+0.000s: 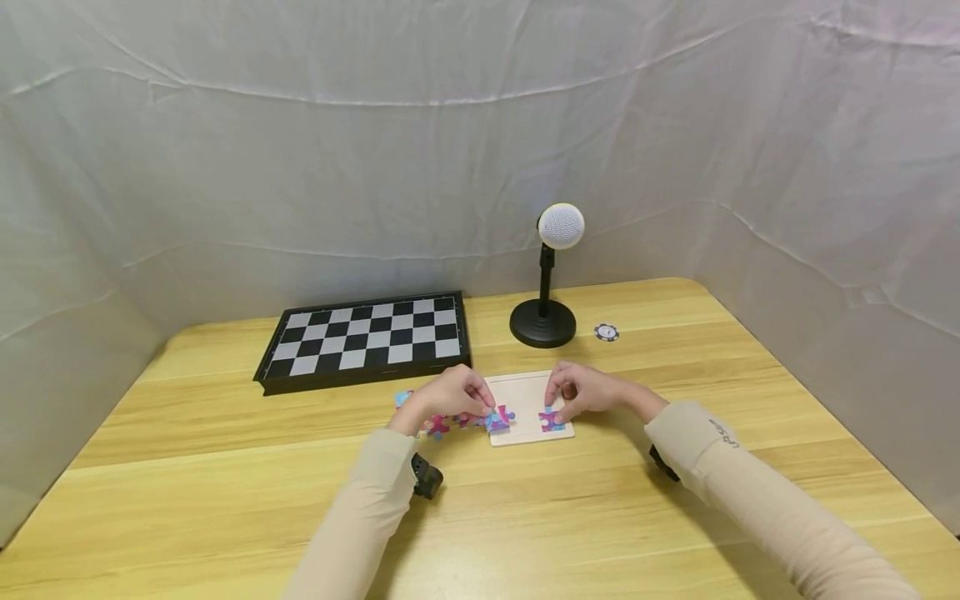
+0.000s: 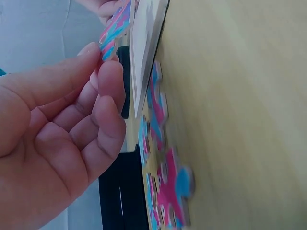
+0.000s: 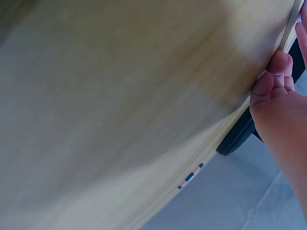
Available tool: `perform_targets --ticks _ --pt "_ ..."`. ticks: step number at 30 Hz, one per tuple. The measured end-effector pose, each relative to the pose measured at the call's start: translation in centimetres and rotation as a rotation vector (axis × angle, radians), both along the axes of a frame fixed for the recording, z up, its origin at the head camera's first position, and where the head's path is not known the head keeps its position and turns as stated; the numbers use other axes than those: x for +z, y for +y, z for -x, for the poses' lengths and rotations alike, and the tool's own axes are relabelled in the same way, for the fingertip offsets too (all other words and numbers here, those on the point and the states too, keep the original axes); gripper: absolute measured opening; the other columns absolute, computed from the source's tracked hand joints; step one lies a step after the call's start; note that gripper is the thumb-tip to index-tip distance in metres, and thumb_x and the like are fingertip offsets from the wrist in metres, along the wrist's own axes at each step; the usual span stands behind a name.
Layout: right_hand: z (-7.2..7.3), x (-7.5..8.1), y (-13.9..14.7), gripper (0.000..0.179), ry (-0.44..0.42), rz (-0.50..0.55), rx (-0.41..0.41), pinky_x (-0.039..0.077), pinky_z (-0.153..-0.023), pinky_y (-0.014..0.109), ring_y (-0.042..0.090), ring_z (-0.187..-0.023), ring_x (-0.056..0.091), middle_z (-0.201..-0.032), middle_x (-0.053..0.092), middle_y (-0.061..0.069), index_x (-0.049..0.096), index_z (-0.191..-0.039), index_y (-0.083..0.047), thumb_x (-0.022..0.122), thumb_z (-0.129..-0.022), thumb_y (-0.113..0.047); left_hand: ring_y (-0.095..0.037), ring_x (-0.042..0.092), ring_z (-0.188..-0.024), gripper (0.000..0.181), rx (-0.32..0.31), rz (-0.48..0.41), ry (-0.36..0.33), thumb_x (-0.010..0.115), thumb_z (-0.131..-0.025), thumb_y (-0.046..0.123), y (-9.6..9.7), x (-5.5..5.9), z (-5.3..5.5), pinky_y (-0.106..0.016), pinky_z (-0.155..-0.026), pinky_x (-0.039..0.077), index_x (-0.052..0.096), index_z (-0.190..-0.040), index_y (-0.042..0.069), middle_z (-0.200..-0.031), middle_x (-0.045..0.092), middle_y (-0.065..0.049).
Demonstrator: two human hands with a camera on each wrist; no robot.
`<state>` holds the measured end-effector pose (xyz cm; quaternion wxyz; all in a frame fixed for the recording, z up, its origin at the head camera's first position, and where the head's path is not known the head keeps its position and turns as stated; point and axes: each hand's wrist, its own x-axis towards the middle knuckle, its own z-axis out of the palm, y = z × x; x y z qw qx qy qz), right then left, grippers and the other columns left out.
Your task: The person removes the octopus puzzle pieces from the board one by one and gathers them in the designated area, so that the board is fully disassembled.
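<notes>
My left hand (image 1: 453,392) pinches a pink, blue and purple jigsaw piece (image 1: 498,419) between thumb and index finger. That piece is held tilted over the left part of a pale wooden puzzle tray (image 1: 520,392). At the tray's front right corner lies a second jigsaw piece (image 1: 551,421), with the thumb and fingertips of my right hand (image 1: 588,390) gripping its edges. Several loose pieces (image 2: 172,191) lie on the table left of the tray, partly hidden by the left hand in the head view. In the right wrist view, the right-hand piece is mostly hidden behind the fingers.
A black-and-white chessboard (image 1: 360,337) lies behind the loose pieces. Behind the tray stands a microphone (image 1: 561,227) on a round black base (image 1: 543,325), with a poker chip (image 1: 607,332) to its right. Pale cloth (image 1: 375,183) hangs around the wooden table (image 1: 510,525).
</notes>
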<state>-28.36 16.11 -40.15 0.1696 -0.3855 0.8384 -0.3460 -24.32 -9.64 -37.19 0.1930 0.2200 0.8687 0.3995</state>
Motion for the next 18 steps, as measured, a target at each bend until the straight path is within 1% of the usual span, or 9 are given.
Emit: perform_targets --ticks 4,11,18 --pt "0.1 -0.1 0.0 0.019 0.003 -0.006 -0.001 0.034 -0.065 0.024 0.017 -0.073 0.040 -0.087 0.045 0.006 0.064 -0.083 -0.003 0.075 -0.071 -0.013 -0.015 0.052 -0.051 0.003 0.005 -0.015 -0.011 0.062 -0.081 -0.001 -0.8 0.0 -0.2 -0.026 -0.051 0.046 0.063 -0.080 -0.004 -0.065 0.060 -0.007" --pt "0.0 0.1 -0.1 0.020 -0.004 -0.004 -0.001 0.035 -0.065 0.024 0.017 -0.073 0.041 -0.088 0.045 0.005 0.064 -0.083 -0.003 0.075 -0.071 -0.014 -0.013 0.047 -0.049 0.004 0.005 -0.029 -0.011 0.062 -0.081 0.000 -2.3 -0.1 -0.6 -0.023 -0.050 0.042 0.063 -0.081 -0.004 -0.065 0.059 -0.005" --pt "0.0 0.0 0.0 0.019 -0.003 -0.012 0.004 0.035 -0.065 0.025 0.017 -0.073 0.041 -0.088 0.044 0.006 0.064 -0.083 -0.004 0.075 -0.071 -0.013 -0.012 0.047 -0.049 0.004 0.021 -0.047 -0.011 0.062 -0.081 0.000 -3.7 -0.1 -1.1 -0.023 -0.049 0.042 0.063 -0.082 -0.004 -0.066 0.060 -0.005"
